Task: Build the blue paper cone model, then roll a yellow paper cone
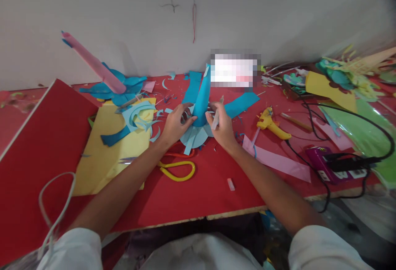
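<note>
A blue paper cone (202, 98) stands upright on a light blue fringed paper base (193, 136) in the middle of the red table (198, 187). My left hand (175, 124) is closed on the left side of the cone's foot. My right hand (222, 126) presses against the right side and grips a pale stick (217, 115) between its fingers.
Yellow-handled scissors (177, 170) lie just in front of my hands. A yellow glue gun (270, 123) lies to the right, its black cord running to a purple power strip (332, 164). Yellow paper (111, 154), pink strips (278, 160) and blue scraps lie around. A red board (40, 146) leans at left.
</note>
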